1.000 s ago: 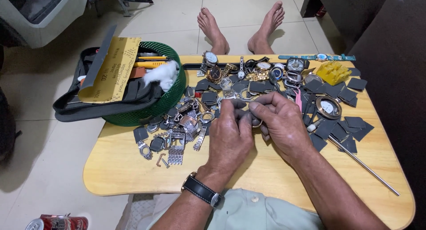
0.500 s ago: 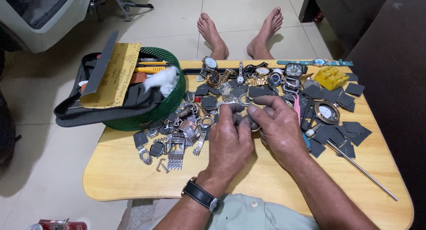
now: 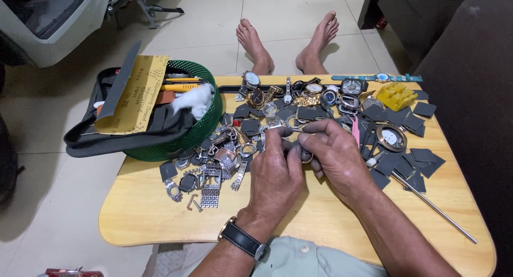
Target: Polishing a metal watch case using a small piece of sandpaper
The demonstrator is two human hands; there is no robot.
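Observation:
My left hand [image 3: 277, 173] and my right hand [image 3: 335, 157] meet over the middle of a low wooden table [image 3: 160, 218]. Both pinch a small metal watch part [image 3: 305, 157], a ring-like piece mostly hidden by my fingers. A black wristwatch [image 3: 243, 239] sits on my left wrist. Just beyond my hands lies a heap of watches and watch cases [image 3: 299, 92]. To the left of my left hand is a pile of metal bracelet links and case parts [image 3: 214, 170].
A green mesh basket [image 3: 181, 143] at the table's left holds a black bag, a yellow sandpaper sheet [image 3: 136, 98], tools and a white cloth. Dark square pieces [image 3: 417, 159], a round watch case [image 3: 391, 138], a yellow block [image 3: 396, 95] and a long metal rod [image 3: 433, 205] lie right. Bare feet [image 3: 288, 42] rest beyond the table.
My hands have stayed together on the small part, with the fingers shifting slightly. The view has moved a little, and nothing else on the table has moved.

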